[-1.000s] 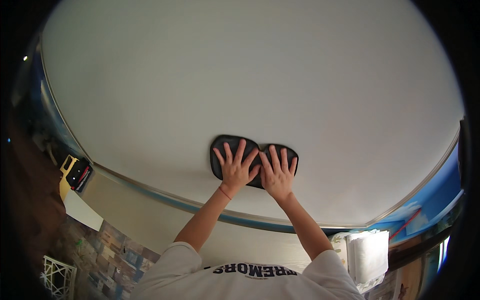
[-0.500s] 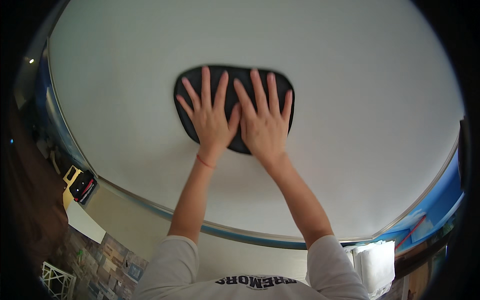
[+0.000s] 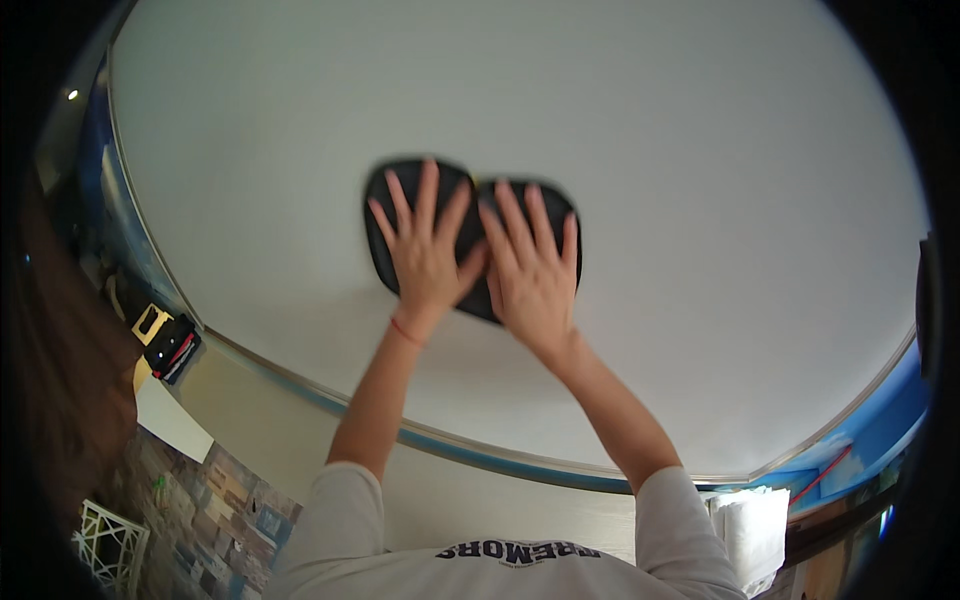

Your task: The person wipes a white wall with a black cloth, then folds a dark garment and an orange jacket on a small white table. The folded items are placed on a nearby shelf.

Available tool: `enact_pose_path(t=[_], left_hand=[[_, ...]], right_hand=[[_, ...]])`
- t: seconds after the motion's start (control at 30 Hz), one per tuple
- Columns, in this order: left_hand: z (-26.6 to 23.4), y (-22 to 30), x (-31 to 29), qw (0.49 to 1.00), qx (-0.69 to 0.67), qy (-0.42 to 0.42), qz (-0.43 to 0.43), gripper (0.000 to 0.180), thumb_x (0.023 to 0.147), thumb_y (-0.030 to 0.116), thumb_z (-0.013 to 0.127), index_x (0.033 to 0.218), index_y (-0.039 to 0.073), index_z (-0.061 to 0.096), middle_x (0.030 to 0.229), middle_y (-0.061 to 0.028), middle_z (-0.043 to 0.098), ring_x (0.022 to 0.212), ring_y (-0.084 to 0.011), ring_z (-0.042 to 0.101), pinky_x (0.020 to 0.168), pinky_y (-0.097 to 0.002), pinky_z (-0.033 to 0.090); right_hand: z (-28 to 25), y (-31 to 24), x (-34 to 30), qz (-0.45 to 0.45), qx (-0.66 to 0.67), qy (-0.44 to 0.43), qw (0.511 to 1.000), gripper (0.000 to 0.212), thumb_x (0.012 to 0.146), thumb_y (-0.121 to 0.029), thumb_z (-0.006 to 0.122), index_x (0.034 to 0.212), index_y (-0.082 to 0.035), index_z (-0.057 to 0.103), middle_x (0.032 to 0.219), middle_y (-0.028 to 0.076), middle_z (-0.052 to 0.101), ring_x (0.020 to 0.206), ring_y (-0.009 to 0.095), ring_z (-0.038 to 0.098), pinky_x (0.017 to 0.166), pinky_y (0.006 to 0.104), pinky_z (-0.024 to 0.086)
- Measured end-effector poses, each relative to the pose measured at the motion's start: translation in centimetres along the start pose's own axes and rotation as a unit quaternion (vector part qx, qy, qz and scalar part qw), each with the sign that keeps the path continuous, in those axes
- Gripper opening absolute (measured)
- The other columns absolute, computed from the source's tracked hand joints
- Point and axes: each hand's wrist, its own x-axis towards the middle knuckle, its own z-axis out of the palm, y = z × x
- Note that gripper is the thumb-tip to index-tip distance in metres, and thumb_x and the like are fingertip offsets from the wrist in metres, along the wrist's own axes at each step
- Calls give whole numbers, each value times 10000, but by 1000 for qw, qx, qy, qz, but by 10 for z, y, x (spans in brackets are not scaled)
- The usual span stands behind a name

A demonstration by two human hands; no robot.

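A flat black pad [image 3: 475, 300] with rounded corners and a thin rim lies against a broad pale board [image 3: 720, 200]. From above it looks like two lobes, with a notch and a small yellowish spot at the middle of its far edge. My left hand [image 3: 425, 268] rests flat on the left lobe, fingers spread, a thin red string on the wrist. On the right lobe lies my right hand [image 3: 535, 295], its fingers stretched out. My two thumbs almost meet at the middle. Both hands press on the pad from above; neither wraps round it. Its kind is not clear.
A metal-coloured rim edges the board. Beyond it at left are a yellow and black object [image 3: 165, 340] and a white lattice basket [image 3: 110, 545]. A white folded bundle [image 3: 750, 530] sits at lower right, beside a red cord [image 3: 822, 475].
Both hands have come a little nearer to me and now sit lower in view. The pad's far edge, smooth before, shows a notch in the middle, and the pad looks narrower.
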Motion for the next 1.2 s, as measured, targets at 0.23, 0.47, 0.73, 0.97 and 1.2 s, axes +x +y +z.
enact_pose_path(t=[0.23,0.47,0.73,0.97,1.2], left_hand=[[-15,-65,36,994,47,82,-56,611,855,300,664,1428,154,511,1609,-138,260,1470,-506,117,1156,-636,53],[25,-66,-190,986,62,37,-151,503,967,318,530,1317,-41,481,1584,-303,169,1446,-576,35,1123,-690,40],[35,43,-370,966,-54,-223,-121,499,929,498,587,1025,13,656,1587,-297,142,1411,-631,-3,1055,-785,52],[45,78,-166,997,-24,-76,-10,554,879,493,625,1285,116,613,1564,-276,252,1410,-634,21,1061,-769,-22],[50,108,-116,996,-66,-21,-52,479,912,436,573,1336,216,607,1561,-192,333,1437,-590,11,1093,-731,-50]], right_hand=[[31,-42,62,-63,-53,37,996,533,927,-227,536,1436,-79,480,1587,73,328,1486,279,248,1162,526,222],[98,-71,-108,-171,-34,-196,965,572,966,-221,441,1522,-124,354,1641,22,212,1514,205,175,1201,418,128],[77,-34,-306,-77,34,-378,922,534,952,-182,476,1483,-149,430,1609,-51,293,1466,119,283,1163,366,238],[23,4,-200,87,31,-55,994,528,861,-153,610,1377,-77,526,1501,154,442,1375,355,411,1105,538,263],[8,30,-165,100,-67,43,992,461,884,-149,582,1345,-145,589,1450,153,503,1348,357,438,1107,520,252]])
